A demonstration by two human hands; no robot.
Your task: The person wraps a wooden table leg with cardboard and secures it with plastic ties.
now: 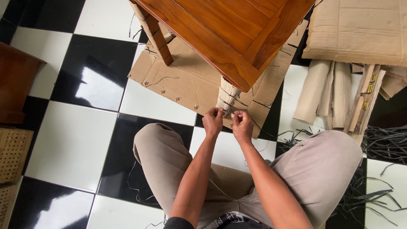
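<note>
The person sits on the checkered tile floor [72, 140] with knees spread, both hands up at the near leg of a wooden table [237, 34]. That leg [227, 95] is already sheathed in corrugated cardboard, with several dark straps crossing it. The left hand [213, 121] and right hand [242, 123] are each pinched shut on an end of a thin dark strap [229, 111] at the foot of the wrapped leg, fingers close together as if tying or cinching it. So this leg looks nearly bound, I judge, with the lowest tie in hand. The far leg [154, 32] also carries cardboard wrapping, though its lower part shows bare wood. A flat cardboard sheet [186, 80] lies under the table. To the right lie cardboard off-cuts [335, 93] and a heap of loose black strapping [381, 144], so material remains for more.
</note>
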